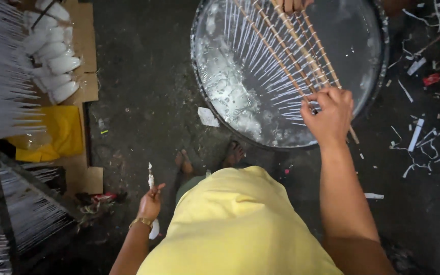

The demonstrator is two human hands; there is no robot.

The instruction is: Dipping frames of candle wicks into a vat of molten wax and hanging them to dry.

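Dark, grimy concrete floor (148,102) strewn with white scraps (423,137); flattened cardboard (85,56) and a yellow cloth (59,135) lie left, beside racks of thin white sticks (6,81).

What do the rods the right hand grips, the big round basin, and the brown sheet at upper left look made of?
Rods under the right hand: probably bamboo or wood, tan, matte, with node-like bands; thin white strands hang from them. Basin: likely metal, with a thin dark rim and a grey, white-crusted inside. Sheet: looks like cardboard, brown, matte, with a torn edge. Stick in the left hand: white-coated, core unclear.

Another person's hand (292,5) cut off at top edge; basin (204,109) rim clipped.
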